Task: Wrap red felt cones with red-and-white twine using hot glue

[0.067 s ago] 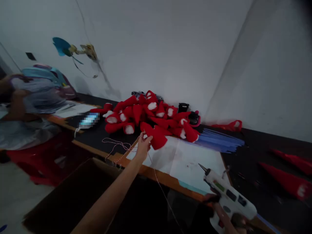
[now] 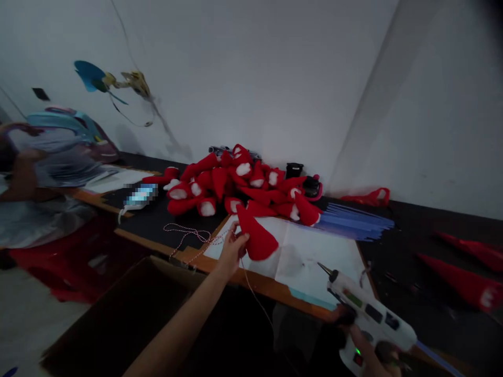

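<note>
I've got a light-blue backpack (image 2: pixel 58 120) at far left, a red stool (image 2: pixel 65 264), plus some blue-and-yellow gizmo (image 2: pixel 135 82) on the wall (image 2: pixel 267 73).

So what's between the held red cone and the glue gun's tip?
The head view shows only white paper, faintly marked, between the held red cone and the glue gun's tip.

The left hand (image 2: pixel 231 254) has drawn the red cone (image 2: pixel 257 234) nearer and slightly right, off the near edge of the red pile (image 2: pixel 220 180), uncovering a white-stuffed piece (image 2: pixel 233 204) there, and a green light (image 2: pixel 358 351) now shows on the glue gun's handle (image 2: pixel 349 356).
</note>
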Demonstrator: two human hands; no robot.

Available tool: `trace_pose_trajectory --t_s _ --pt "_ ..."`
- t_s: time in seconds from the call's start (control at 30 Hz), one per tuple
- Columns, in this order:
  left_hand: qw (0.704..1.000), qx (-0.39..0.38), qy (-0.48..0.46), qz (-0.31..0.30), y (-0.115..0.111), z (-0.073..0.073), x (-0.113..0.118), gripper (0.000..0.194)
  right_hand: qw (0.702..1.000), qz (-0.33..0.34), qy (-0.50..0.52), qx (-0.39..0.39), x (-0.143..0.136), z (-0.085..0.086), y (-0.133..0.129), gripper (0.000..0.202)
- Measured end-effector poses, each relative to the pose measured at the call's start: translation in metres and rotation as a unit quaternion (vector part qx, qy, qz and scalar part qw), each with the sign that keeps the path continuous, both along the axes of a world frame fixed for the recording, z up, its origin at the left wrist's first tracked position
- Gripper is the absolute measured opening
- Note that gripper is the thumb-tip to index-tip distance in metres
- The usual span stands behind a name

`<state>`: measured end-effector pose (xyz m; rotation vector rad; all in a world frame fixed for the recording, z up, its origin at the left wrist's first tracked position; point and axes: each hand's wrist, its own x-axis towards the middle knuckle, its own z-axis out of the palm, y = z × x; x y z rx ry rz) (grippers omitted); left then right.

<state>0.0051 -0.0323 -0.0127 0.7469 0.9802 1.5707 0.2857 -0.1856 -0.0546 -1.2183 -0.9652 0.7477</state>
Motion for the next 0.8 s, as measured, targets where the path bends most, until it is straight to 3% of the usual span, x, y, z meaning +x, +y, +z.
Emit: trace_pose_trajectory --t_s 0.13,0.23,0.47,0.6,0.8 --pt "0.973 0.003 -0.104 -0.206 -0.055 -0.018 0.005 0.054 0.999 0.009 0.024 -0.038 -0.027 0.005 -0.005 0.028" --pt "0.950 -0.033 -0.157 -0.269 -0.075 -0.028 0.008 0.048 0.997 0.016 0.041 -0.063 -0.048 0.011 -0.007 0.027" --pt "0.958 -0.062 -0.136 -0.243 -0.087 -0.041 0.017 0.049 0.997 0.051 0.041 -0.049 -0.076 0.027 -0.009 0.020" --pt "0.963 -0.038 -0.099 -0.247 -0.088 -0.038 0.018 0.050 0.998 0.037 0.016 -0.044 -0.072 0.022 -0.009 0.016" --pt "0.964 -0.032 -0.077 -0.251 -0.089 -0.032 0.019 0.047 0.997 0.072 -0.027 -0.032 -0.063 0.013 -0.005 0.012"
